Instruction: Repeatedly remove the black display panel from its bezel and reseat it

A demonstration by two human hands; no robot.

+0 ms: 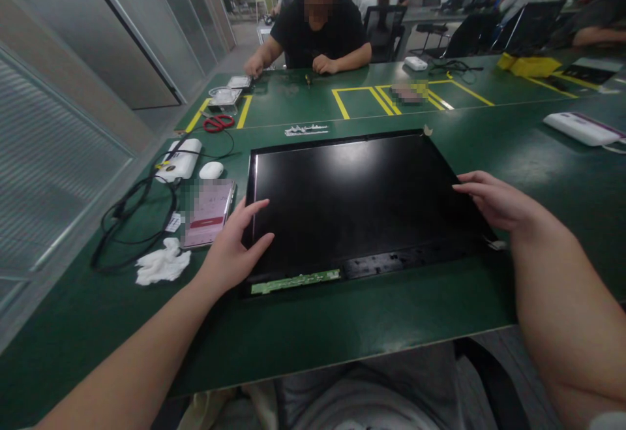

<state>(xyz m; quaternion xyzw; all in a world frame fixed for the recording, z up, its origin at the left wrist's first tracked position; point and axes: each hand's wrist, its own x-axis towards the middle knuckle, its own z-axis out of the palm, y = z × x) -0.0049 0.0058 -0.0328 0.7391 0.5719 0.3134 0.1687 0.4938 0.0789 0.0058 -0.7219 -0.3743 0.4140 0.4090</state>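
A black LCD screen panel (352, 201) lies on the green table in front of me. Along its near edge run a narrow green circuit board (296, 281) and a dark strip. My left hand (242, 241) grips the panel's left edge, thumb and index finger spread over the face; its other fingers are mostly hidden. At the opposite side, my right hand (496, 198) holds the right edge, fingertips against the rim. Small pale tabs of tape (427, 131) stick out at the far right corner and near right corner.
Left of the panel are a phone (210, 211), crumpled tissue (163, 263), a white case (212, 170), a white device (179, 159) with black cable, and red scissors (218, 123). Small white pieces (306, 130) lie beyond the panel. A person (320, 32) sits opposite. Another white device (581, 128) is at right.
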